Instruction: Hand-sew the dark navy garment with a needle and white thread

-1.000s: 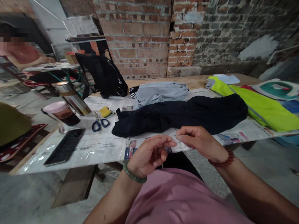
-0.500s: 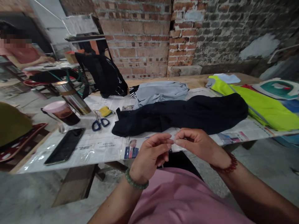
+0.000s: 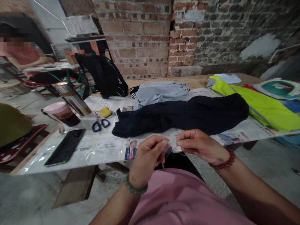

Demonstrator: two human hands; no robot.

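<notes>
My left hand [image 3: 150,153], with a green bead bracelet at the wrist, is closed in a pinch of thumb and forefinger. Facing it, a short gap away, my right hand [image 3: 198,145] pinches with its fingertips too; a red bracelet circles that wrist. Faint thread-like strands show below and between the hands, but what each pinch holds is too fine to make out. Just beyond the fingers, a dark navy garment [image 3: 182,114] lies bundled lengthwise on the newspaper-covered table [image 3: 100,153]. Blue-handled scissors [image 3: 100,124] rest left of it, beside a small yellow object [image 3: 105,112].
On the left are a phone [image 3: 65,147], a pink-lidded cup [image 3: 62,114] and a steel flask [image 3: 73,98]. A black bag [image 3: 103,75] and grey clothing [image 3: 161,92] lie behind. Rightward are a neon-yellow garment [image 3: 253,106] and an iron [image 3: 278,88]. A person [image 3: 25,57] sits far left.
My hands have drawn apart from nearly touching fingertips. The left has shifted slightly left and its fingers have curled in more; the table's things have stayed put.
</notes>
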